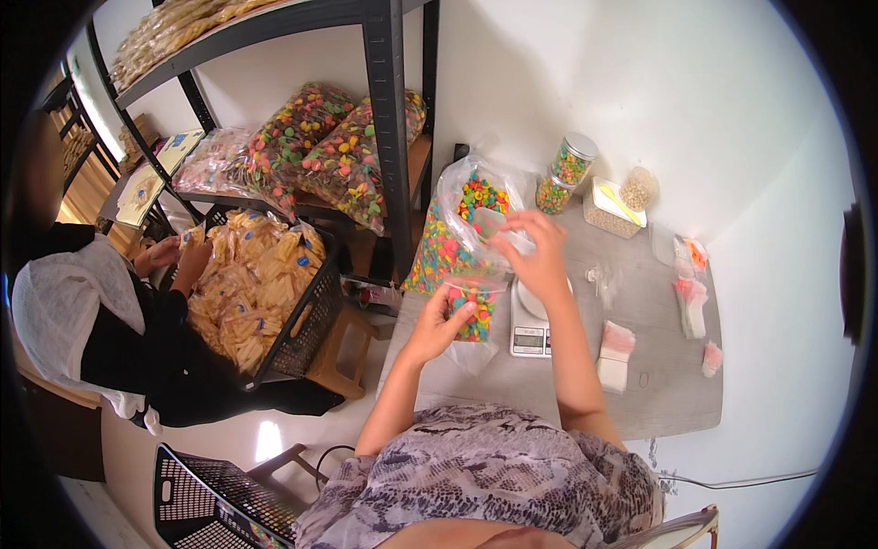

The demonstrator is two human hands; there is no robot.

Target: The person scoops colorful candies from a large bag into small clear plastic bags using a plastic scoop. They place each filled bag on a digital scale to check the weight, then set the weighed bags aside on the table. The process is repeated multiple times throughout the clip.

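My left hand (439, 326) grips a small clear zip bag (482, 317) of colourful snack pieces, held upright with its mouth at the top. My right hand (538, 250) is over the near rim of a large open plastic bag (446, 240) of the same pieces. Its fingers are around a translucent plastic scoop or cup (488, 222), partly inside that bag; blur hides the exact grip. Below and between my hands is a white digital kitchen scale (529, 340), its round plate partly hidden by my right forearm.
Stacked snack jars (575, 158) and a plastic tub (610, 216) with a yellow spoon stand by the wall. Bundles of small bags (616, 357) lie on the grey table (675, 405). At left, a co-worker (103, 309) handles packets over a black crate (302, 336) beside metal shelving (387, 103).
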